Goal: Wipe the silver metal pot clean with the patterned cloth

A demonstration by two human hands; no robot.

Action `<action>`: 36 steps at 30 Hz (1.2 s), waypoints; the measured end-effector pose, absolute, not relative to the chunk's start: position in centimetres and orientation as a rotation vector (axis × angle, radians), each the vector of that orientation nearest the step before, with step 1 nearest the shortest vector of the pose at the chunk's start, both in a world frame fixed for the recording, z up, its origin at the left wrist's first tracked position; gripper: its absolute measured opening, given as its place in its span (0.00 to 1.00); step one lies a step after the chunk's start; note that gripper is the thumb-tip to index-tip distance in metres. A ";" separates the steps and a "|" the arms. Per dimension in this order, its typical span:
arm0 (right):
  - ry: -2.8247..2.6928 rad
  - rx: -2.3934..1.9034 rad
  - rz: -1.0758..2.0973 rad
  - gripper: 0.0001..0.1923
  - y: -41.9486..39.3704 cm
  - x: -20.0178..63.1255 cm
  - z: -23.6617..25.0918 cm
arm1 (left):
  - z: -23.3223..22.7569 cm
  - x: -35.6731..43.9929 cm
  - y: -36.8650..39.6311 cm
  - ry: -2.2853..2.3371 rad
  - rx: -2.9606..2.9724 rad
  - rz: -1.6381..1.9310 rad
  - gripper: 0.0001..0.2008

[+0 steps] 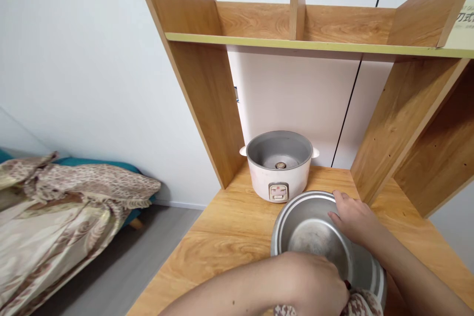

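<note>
A silver metal inner pot (pixel 313 237) sits on the wooden desk in front of me, its shallow grey inside facing up. My right hand (pixel 351 215) grips its far right rim, with the thumb on the inner side. Across the near side of the pot reaches my left hand (pixel 314 279), closed, the fingers mostly hidden beneath it. A brown-and-white patterned cloth (pixel 365 303) bunches out from under that hand, over the pot's near edge. Behind the pot stands a white rice cooker body (pixel 261 182), lidless, with side handles, a front switch and a grey interior.
A wooden shelf unit (pixel 259 42) with uprights rises over the back of the wooden desk (pixel 207 237). To the left, a teal sofa (pixel 99 162) with a patterned throw (pixel 92 182) stands along the white wall, beside the grey floor (pixel 163 222).
</note>
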State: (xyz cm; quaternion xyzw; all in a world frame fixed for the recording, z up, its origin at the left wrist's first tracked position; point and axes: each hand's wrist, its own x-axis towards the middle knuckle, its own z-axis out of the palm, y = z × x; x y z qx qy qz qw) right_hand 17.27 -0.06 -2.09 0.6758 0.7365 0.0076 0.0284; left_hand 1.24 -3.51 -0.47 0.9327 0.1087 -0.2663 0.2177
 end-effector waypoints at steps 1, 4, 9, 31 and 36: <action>2.271 2.089 0.023 0.09 -0.1 17.3 -2.1 | -0.3 1.3 -3.6 0.306 2.574 -0.743 0.26; 2.288 2.085 0.030 0.09 -0.2 17.2 -2.0 | 0.5 1.4 -3.8 0.381 2.530 -0.791 0.29; 2.298 2.074 0.034 0.09 -0.2 17.2 -1.9 | 1.4 1.7 -3.8 0.383 2.423 -0.987 0.31; 2.268 2.080 0.029 0.10 -0.2 17.1 -1.8 | -1.0 1.3 -3.5 0.380 2.538 -0.760 0.30; 2.297 2.076 0.038 0.10 -0.1 17.2 -2.0 | 1.5 1.8 -3.7 0.352 2.475 -1.037 0.25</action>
